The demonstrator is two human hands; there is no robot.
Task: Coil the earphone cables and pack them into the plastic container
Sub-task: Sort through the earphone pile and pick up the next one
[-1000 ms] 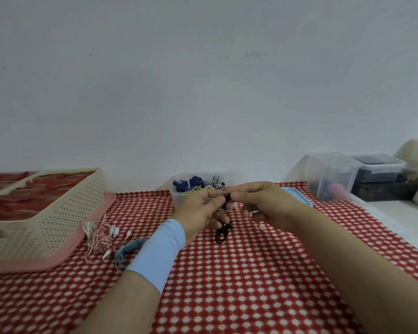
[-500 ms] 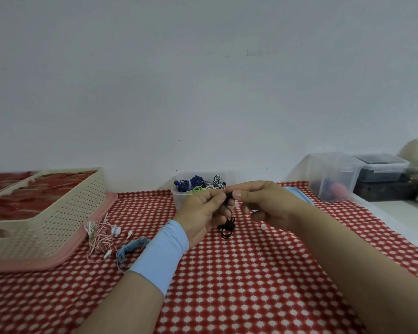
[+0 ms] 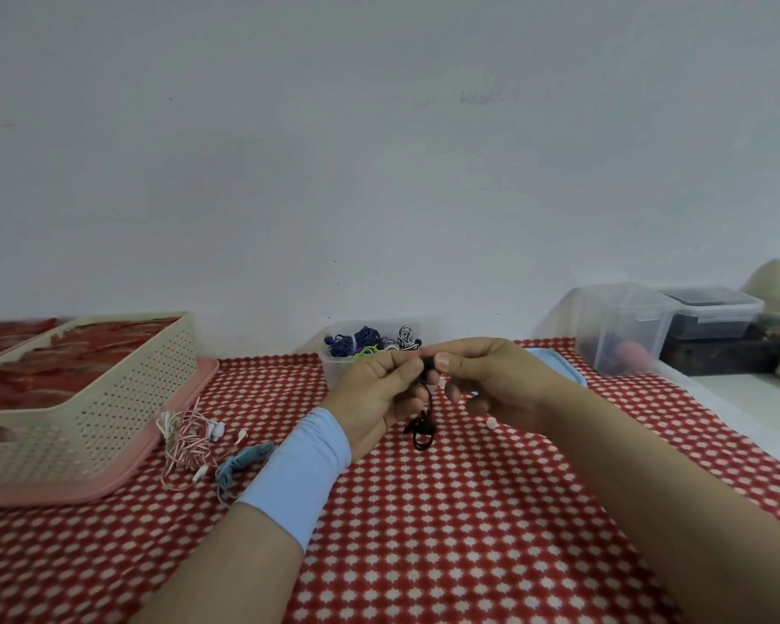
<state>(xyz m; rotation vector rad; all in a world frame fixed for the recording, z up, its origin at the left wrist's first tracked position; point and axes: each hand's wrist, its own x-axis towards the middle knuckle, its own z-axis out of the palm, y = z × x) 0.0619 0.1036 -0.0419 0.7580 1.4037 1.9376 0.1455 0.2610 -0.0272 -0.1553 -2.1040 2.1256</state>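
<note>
Cloth [image 3: 424, 524] is red with a tight white star-ish dot print all over. Up front a black cable [image 3: 425, 432], off left a pink-and-white tangle [image 3: 185, 441] and a pale blue cable [image 3: 240, 463]. Basket [image 3: 109, 398] is cream with a grid of little holes, tray [image 3: 163, 461] is pink. Clear container [image 3: 335, 376] has dark blue, purple and lime green coils [image 3: 356, 342] plus a striped coil [image 3: 406, 337] in black and white. Wristband [image 3: 302, 470] light blue, lid [image 3: 564, 367] light blue too, wall [image 3: 379, 173] plain off-white

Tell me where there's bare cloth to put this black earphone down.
The tablecloth is bare between your left forearm and right forearm. Another free strip lies right of that, before the clear box. It's crowded left: tangled earphones and a blue cable beside the basket.
</note>
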